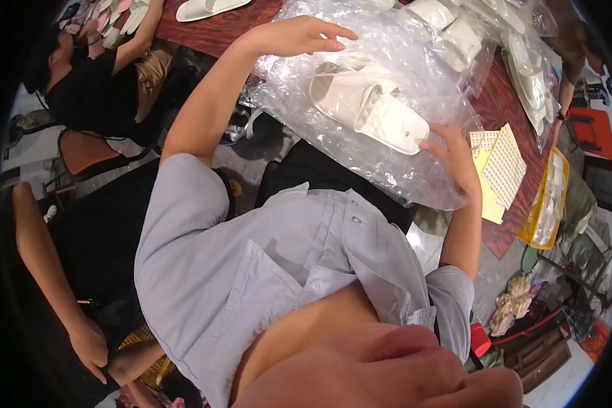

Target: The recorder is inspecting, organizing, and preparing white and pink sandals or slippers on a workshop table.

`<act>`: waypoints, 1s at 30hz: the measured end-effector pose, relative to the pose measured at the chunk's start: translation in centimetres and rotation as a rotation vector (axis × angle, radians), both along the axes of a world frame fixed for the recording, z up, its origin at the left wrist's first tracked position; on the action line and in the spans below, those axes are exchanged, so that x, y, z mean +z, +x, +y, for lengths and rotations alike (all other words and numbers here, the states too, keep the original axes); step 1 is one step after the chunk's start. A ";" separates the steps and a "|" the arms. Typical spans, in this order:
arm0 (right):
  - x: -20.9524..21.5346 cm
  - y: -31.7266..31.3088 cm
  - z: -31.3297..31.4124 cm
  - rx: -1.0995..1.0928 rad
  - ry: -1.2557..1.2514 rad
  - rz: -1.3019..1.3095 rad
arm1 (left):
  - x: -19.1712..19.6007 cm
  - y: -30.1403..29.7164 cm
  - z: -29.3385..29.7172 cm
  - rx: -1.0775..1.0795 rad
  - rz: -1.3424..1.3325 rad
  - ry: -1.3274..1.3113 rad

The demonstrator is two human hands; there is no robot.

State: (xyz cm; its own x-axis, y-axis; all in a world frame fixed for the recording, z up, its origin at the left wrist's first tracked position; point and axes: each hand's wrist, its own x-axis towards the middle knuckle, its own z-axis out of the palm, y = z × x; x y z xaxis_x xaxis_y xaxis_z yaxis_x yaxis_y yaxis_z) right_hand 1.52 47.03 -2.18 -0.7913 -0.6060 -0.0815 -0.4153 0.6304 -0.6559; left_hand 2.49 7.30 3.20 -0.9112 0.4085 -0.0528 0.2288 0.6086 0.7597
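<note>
A pair of white slippers (394, 121) lies, one partly over the other, on a spread of clear plastic bags (299, 88) on the table. At the slippers' near right end, my right hand (455, 158) has its thumb and fingers closed on the edge of one slipper. My left hand (299, 35) is above the bags, beyond the slippers' far left end. Its fingers are stretched out and hold nothing. Sheets of small round stickers (500, 166) on yellow backing lie right of my right hand.
More bagged white slippers (459, 37) are heaped at the far right of the red-brown table (503, 234). A yellow basket (557, 183) stands past the right edge. A person in black (92, 95) sits far left; other people's arms (44, 245) show at the lower left.
</note>
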 end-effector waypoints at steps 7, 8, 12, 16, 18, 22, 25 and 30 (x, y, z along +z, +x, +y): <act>0.7 -1.6 0.5 -0.172 -0.178 -0.219 | -4.4 -4.6 2.2 0.244 0.177 -0.363; 0.2 -1.7 0.9 -0.219 -0.265 -0.231 | -5.1 -4.3 2.6 0.238 0.180 -0.363; -0.7 -0.5 1.2 -0.324 -0.493 -0.227 | -6.5 -3.6 3.6 0.302 0.314 -0.376; -1.3 0.1 1.8 -0.359 -0.572 -0.235 | -6.9 -3.5 4.1 0.249 0.090 -0.288; -2.9 -0.3 2.7 -0.393 -0.601 -0.287 | -7.1 -3.5 4.1 0.272 0.105 -0.196; -3.5 0.2 2.7 -0.417 -0.587 -0.191 | -5.7 -2.7 3.5 0.432 0.340 -0.050; -2.2 1.5 2.1 -0.435 -0.634 -0.158 | -3.9 -2.5 2.7 0.507 0.473 0.048; -3.2 2.8 2.7 -0.422 -0.549 -0.033 | -4.6 -1.4 4.1 0.670 0.614 0.168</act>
